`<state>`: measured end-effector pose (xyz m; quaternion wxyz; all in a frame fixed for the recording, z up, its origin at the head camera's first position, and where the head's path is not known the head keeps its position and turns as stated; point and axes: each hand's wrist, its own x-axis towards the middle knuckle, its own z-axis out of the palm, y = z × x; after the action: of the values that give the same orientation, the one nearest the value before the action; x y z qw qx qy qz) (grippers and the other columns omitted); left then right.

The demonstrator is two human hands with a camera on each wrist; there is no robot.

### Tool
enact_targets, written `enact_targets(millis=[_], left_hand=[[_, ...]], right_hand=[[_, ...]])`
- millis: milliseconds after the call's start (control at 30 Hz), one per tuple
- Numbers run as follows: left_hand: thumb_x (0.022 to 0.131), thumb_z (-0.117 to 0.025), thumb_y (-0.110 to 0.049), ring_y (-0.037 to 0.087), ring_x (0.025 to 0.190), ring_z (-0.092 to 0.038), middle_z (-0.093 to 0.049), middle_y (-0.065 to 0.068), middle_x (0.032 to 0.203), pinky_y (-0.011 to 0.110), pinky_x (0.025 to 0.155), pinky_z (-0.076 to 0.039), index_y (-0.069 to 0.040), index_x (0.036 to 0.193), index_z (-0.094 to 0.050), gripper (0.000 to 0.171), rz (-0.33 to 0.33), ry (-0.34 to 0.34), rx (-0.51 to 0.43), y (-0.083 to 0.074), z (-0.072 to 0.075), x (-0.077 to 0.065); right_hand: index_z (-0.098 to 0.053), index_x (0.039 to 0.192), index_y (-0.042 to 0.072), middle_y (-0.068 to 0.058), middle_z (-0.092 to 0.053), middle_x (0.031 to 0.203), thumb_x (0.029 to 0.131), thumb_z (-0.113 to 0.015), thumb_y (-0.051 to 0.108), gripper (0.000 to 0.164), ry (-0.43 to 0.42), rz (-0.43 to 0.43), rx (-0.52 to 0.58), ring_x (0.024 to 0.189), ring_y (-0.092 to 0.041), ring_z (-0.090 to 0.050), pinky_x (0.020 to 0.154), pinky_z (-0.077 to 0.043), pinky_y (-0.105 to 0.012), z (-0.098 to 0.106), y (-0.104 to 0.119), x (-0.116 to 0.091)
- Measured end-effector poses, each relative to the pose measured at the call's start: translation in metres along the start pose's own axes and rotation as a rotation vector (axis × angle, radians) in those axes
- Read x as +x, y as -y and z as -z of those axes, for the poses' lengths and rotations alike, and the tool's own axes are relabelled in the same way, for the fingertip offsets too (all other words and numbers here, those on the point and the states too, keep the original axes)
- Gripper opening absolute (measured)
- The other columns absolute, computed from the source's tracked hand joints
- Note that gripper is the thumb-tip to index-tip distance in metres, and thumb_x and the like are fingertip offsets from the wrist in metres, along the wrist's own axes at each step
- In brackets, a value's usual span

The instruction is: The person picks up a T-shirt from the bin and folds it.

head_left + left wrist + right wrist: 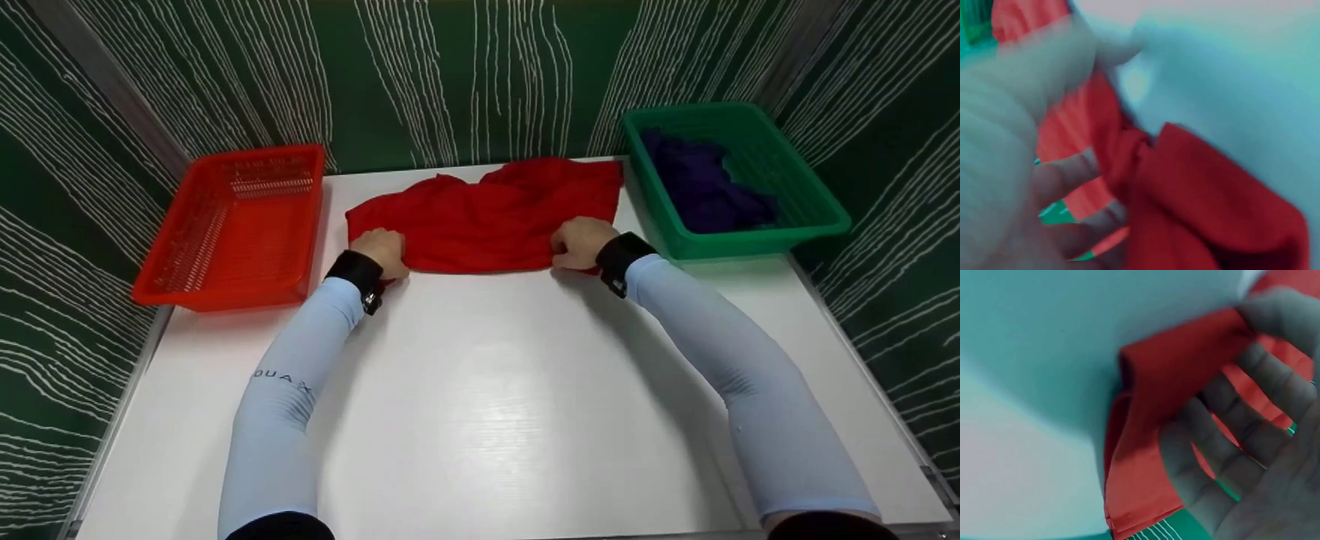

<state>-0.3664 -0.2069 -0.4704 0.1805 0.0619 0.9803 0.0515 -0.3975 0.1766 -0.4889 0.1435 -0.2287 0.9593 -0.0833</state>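
A red cloth (480, 221) lies spread wide at the back of the white table, its near edge fairly straight and its far edge wavy. My left hand (379, 251) grips its near left corner; in the left wrist view the cloth (1207, 197) bunches into folds beside curled fingers, and the thumb is blurred. At the near right, my right hand (583, 241) pinches the same edge. Seen from the right wrist, the cloth (1185, 354) folds over between thumb and curled fingers, with a loose doubled corner hanging past them.
To the left stands a red plastic basket (262, 232) with nothing in it. A green basket (802, 184) at the back right holds a crumpled purple cloth (697, 187). Green walls (442, 82) with white lines enclose the table (480, 420) at the back and sides.
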Motion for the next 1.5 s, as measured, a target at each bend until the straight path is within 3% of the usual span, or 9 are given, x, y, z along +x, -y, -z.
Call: enact_targets(millis=[233,433,533,833,933,1033,1167,1300,1500], left_hand=[[0.092,-0.068,-0.021,0.036,0.095,-0.06,-0.069,0.016,0.108,0.053,0.086,-0.054,-0.005,0.122,-0.069,0.034,0.02,-0.127,-0.019,0.017,0.003,0.003],[0.101,-0.047,-0.024,0.033,0.101,-0.055,-0.065,0.016,0.117,0.047,0.093,-0.047,-0.004,0.124,-0.063,0.034,-0.018,-0.252,-0.388,0.026,0.033,-0.005],[0.105,-0.042,-0.031,0.028,0.097,-0.054,-0.062,0.013,0.11,0.039,0.087,-0.045,-0.006,0.12,-0.062,0.036,-0.089,-0.271,-0.593,0.032,0.055,-0.013],[0.099,-0.06,-0.054,0.016,0.075,-0.062,-0.063,0.0,0.086,0.026,0.071,-0.046,-0.011,0.121,-0.07,0.049,-0.096,0.057,-0.843,0.04,0.093,-0.035],[0.094,-0.068,-0.054,0.019,0.083,-0.065,-0.067,0.003,0.095,0.027,0.073,-0.05,-0.012,0.124,-0.067,0.051,-0.082,0.034,-0.853,0.039,0.095,-0.039],[0.09,-0.077,-0.04,0.025,0.093,-0.062,-0.067,0.009,0.106,0.032,0.078,-0.05,-0.012,0.121,-0.064,0.044,-0.091,-0.129,-0.652,0.039,0.092,-0.038],[0.085,-0.067,-0.007,0.034,0.103,-0.059,-0.067,0.016,0.115,0.044,0.088,-0.048,-0.007,0.12,-0.063,0.036,-0.044,-0.437,-0.339,0.046,0.087,-0.034],[0.089,-0.056,-0.002,0.037,0.109,-0.063,-0.069,0.016,0.124,0.05,0.093,-0.051,-0.009,0.128,-0.069,0.042,0.055,-0.628,-0.32,0.059,0.086,-0.035],[0.098,-0.047,-0.014,0.025,0.082,-0.06,-0.069,0.011,0.101,0.032,0.066,-0.047,-0.007,0.125,-0.071,0.037,0.026,-0.607,-0.537,0.066,0.081,-0.037]], right_hand=[[-0.047,0.074,0.012,-0.004,-0.042,0.072,0.102,-0.038,0.027,0.033,-0.373,0.055,0.396,0.072,-0.025,-0.043,0.072,-0.034,-0.035,0.035,-0.005,-0.009],[-0.038,0.072,0.015,-0.001,-0.034,0.068,0.108,-0.032,0.034,0.041,-0.544,0.032,0.599,0.063,-0.019,-0.034,0.066,-0.03,-0.031,0.079,-0.011,-0.018],[-0.042,0.075,0.014,0.001,-0.034,0.068,0.108,-0.035,0.037,0.041,-0.54,-0.007,0.625,0.062,-0.017,-0.034,0.066,-0.03,-0.03,0.097,-0.014,-0.022],[-0.065,0.113,0.017,0.006,-0.051,0.108,0.109,-0.041,0.042,0.035,-0.281,-0.283,0.784,0.091,-0.01,-0.046,0.085,-0.036,-0.027,0.127,-0.024,-0.036],[-0.062,0.127,0.017,0.007,-0.051,0.115,0.108,-0.041,0.046,0.04,-0.235,-0.295,0.86,0.097,-0.01,-0.048,0.088,-0.036,-0.027,0.133,-0.023,-0.04],[-0.062,0.124,0.019,0.006,-0.052,0.11,0.105,-0.047,0.053,0.042,-0.234,-0.302,0.918,0.094,-0.011,-0.05,0.085,-0.038,-0.027,0.138,-0.021,-0.043],[-0.061,0.127,0.015,0.0,-0.056,0.107,0.086,-0.071,0.065,0.066,-0.209,-0.301,0.789,0.089,-0.014,-0.055,0.077,-0.046,-0.025,0.139,-0.021,-0.047],[-0.066,0.114,0.006,-0.003,-0.056,0.09,0.073,-0.081,0.068,0.076,-0.151,-0.262,0.457,0.076,-0.018,-0.054,0.065,-0.048,-0.025,0.138,-0.029,-0.05],[-0.046,0.073,0.014,0.002,-0.041,0.062,0.094,-0.065,0.057,0.052,-0.19,-0.294,0.301,0.062,-0.019,-0.045,0.057,-0.04,-0.031,0.136,-0.043,-0.05]])
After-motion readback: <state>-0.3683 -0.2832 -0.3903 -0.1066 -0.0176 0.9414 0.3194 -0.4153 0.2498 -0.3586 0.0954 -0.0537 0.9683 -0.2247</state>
